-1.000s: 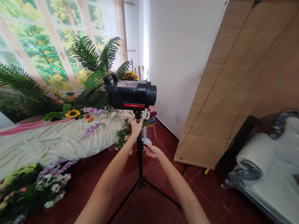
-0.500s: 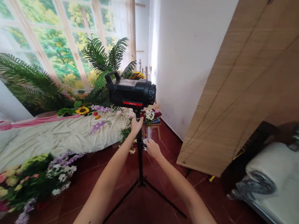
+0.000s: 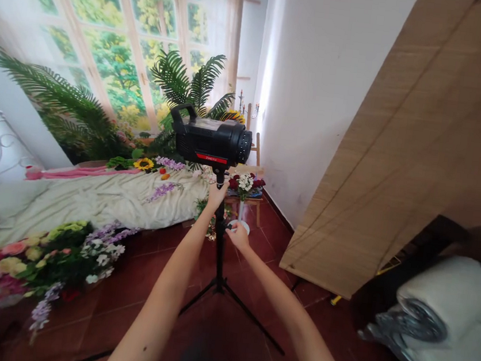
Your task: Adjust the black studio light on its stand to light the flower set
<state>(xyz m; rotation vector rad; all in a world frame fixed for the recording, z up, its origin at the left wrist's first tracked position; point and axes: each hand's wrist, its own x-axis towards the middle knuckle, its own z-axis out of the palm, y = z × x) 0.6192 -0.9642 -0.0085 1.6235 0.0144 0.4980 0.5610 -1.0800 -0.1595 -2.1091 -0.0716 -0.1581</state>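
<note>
A photo studio was suggested by the bulky lamp (image 3: 210,140), which was mounted on a black stand (image 3: 219,259). A decorated set was laid out nearby: cream cloth (image 3: 120,204) was spread below a tall window scene (image 3: 111,55), flowers (image 3: 41,256) and palm leaves (image 3: 172,74) were arranged around it, and an ornate sofa (image 3: 449,291) was placed near a straw-coloured blind (image 3: 367,172).

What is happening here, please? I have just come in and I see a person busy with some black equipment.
A person holds a black lamp stand with both hands. The left hand grips the pole just under the lamp, and the right hand has its fingers at a small knob lower down. The lamp sits on top of the stand, above the red floor. Flowers and cream cloth lie to the left; a pale sofa is at the right.
</note>
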